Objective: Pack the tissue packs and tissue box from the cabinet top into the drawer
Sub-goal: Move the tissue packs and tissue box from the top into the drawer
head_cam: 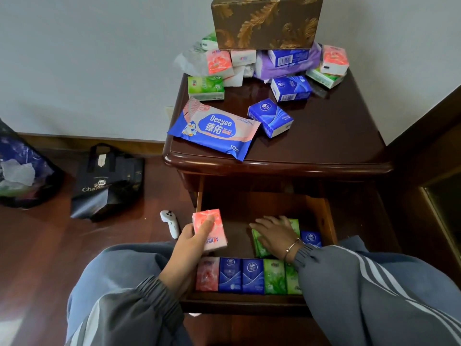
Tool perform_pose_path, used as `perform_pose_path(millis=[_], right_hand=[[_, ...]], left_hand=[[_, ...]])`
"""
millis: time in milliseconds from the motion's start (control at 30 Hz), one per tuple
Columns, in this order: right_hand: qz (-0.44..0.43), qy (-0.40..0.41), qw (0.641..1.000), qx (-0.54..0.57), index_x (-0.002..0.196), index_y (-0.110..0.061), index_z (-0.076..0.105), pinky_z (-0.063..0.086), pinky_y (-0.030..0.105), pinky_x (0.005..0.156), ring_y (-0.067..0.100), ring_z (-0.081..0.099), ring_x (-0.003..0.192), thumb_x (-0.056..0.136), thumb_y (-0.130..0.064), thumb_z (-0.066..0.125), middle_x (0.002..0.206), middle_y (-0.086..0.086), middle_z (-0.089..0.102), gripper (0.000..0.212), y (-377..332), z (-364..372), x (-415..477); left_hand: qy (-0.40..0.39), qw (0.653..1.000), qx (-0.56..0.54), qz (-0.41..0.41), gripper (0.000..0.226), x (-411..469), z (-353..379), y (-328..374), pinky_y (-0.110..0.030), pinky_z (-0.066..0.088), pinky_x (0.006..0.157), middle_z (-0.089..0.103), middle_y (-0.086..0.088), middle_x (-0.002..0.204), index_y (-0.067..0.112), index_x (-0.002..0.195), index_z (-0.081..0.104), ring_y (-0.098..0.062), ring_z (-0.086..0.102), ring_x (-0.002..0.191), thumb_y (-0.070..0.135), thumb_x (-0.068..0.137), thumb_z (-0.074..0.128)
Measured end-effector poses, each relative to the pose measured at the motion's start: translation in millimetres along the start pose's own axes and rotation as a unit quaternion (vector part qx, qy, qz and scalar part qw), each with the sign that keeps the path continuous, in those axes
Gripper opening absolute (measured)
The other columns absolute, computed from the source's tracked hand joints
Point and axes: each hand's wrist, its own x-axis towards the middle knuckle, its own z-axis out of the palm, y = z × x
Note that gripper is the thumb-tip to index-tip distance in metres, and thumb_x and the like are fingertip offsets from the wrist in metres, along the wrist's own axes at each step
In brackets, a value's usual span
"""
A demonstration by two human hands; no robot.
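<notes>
- Pink tissue pack: gripped in the left hand, thumb laid across its top face and the other fingers curled underneath. Held at the left edge of the open drawer.
- Green tissue packs: lying in the middle of the drawer, under the right hand. Palm down, fingers straight and slightly spread, resting flat on them and pinching nothing.
- Blue pack: inside the drawer just right of the right wrist, partly covered by the grey striped sleeve.
- Front row of packs: standing side by side against the drawer's front wall and touching. From left to right, one pink, two blue, two green; the last green one partly hidden by the sleeve.
- Thin bracelet: around the right wrist.
- Cabinet top: above the drawer, dark glossy wood.
- Wet wipes pack: blue and pink, flat near the front left of the cabinet top.
- Loose blue pack: just beside the wipes, on their right.
- Pile of tissue packs: green, pink, blue and purple, heaped at the back of the cabinet top against the wall.
- Tissue box: brown with gold leaves, sitting on top of that pile.
- White controller: on the wooden floor, just left of the drawer.
- Black tote bag: on the floor, further left.
</notes>
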Motion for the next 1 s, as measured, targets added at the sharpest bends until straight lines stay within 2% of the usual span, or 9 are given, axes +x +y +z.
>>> perform_pose_path(millis=[133,233,400,567,667,733,767,900,1000], right_hand=[[-0.009,-0.082,0.997,-0.004,0.143,-0.034,0.028,0.009,0.048,0.113,0.022,0.036,0.133,0.095,-0.047,0.036,0.144,-0.002,0.041,0.051,-0.7,-7.1,9.0],[-0.001,-0.089,0.996,-0.020,0.135,-0.031,0.039,0.007,0.048,0.114,0.022,0.042,0.128,0.093,-0.050,0.040,0.135,-0.001,0.049,0.047,1.9,-11.8,10.5],[-0.019,-0.087,0.995,-0.041,0.128,-0.031,0.044,0.004,0.050,0.115,0.019,0.041,0.128,0.091,-0.052,0.041,0.130,-0.004,0.053,0.043,13.5,-12.4,3.4],[-0.010,-0.091,0.996,-0.021,0.138,-0.033,0.036,0.006,0.047,0.116,0.019,0.032,0.137,0.091,-0.056,0.039,0.141,-0.002,0.047,0.053,11.9,-10.3,3.1],[0.029,-0.007,0.998,0.055,0.138,-0.034,0.039,0.015,0.042,0.113,0.015,0.029,0.138,0.092,-0.055,0.038,0.143,-0.006,0.045,0.050,18.8,-14.5,2.9],[0.068,0.062,0.992,0.081,0.134,-0.031,0.045,0.028,0.038,0.108,0.018,0.037,0.133,0.095,-0.047,0.040,0.139,-0.005,0.049,0.043,33.2,-20.8,2.1],[0.089,0.071,0.988,0.101,0.133,-0.028,0.047,0.034,0.037,0.105,0.021,0.043,0.129,0.095,-0.043,0.042,0.137,-0.002,0.052,0.040,42.0,-23.2,1.1],[0.137,-0.024,0.972,0.190,0.131,-0.021,0.051,0.049,0.034,0.090,0.025,0.061,0.108,0.095,-0.034,0.049,0.125,0.009,0.062,0.038,63.2,-24.1,-4.5],[0.131,-0.063,0.973,0.179,0.125,-0.021,0.055,0.048,0.028,0.086,0.023,0.061,0.106,0.092,-0.032,0.054,0.121,0.008,0.063,0.035,65.3,-17.7,-7.1]], left_hand=[[0.007,1.000,-0.008,0.000,0.050,-1.1,1.6,1.2,-0.034,0.058,0.073,0.072,-0.013,0.106,0.011,0.121,0.055,-0.026,0.071,0.095,0.048,0.088,0.059],[0.001,1.000,-0.014,-0.005,0.051,-1.6,0.4,1.4,-0.036,0.059,0.076,0.072,-0.013,0.106,0.012,0.122,0.054,-0.026,0.071,0.093,0.050,0.087,0.059],[-0.003,1.000,-0.017,-0.011,0.052,-1.3,-2.2,0.6,-0.032,0.058,0.067,0.073,-0.012,0.103,0.015,0.122,0.053,-0.023,0.073,0.088,0.051,0.086,0.061],[-0.003,1.000,-0.017,-0.006,0.052,-0.1,-1.6,-0.3,-0.033,0.057,0.069,0.073,-0.011,0.102,0.015,0.123,0.052,-0.023,0.073,0.087,0.050,0.086,0.061],[-0.001,1.000,-0.020,-0.004,0.051,0.0,-1.3,0.1,-0.032,0.057,0.068,0.072,-0.012,0.103,0.014,0.122,0.053,-0.024,0.072,0.088,0.050,0.086,0.060],[-0.002,1.000,-0.022,-0.003,0.050,0.4,-1.7,0.3,-0.029,0.056,0.063,0.072,-0.013,0.104,0.014,0.122,0.053,-0.022,0.072,0.086,0.049,0.087,0.060],[-0.002,1.000,-0.018,-0.003,0.051,0.6,-1.9,0.1,-0.027,0.055,0.061,0.071,-0.013,0.103,0.014,0.122,0.052,-0.021,0.072,0.084,0.050,0.087,0.060],[0.000,1.000,-0.002,-0.005,0.055,1.8,-1.6,-1.4,-0.029,0.055,0.062,0.071,-0.011,0.101,0.014,0.124,0.051,-0.020,0.072,0.082,0.052,0.086,0.060],[-0.003,1.000,-0.004,-0.004,0.056,3.5,-0.9,-3.2,-0.040,0.059,0.077,0.072,-0.012,0.104,0.014,0.124,0.052,-0.024,0.072,0.091,0.053,0.084,0.061]])
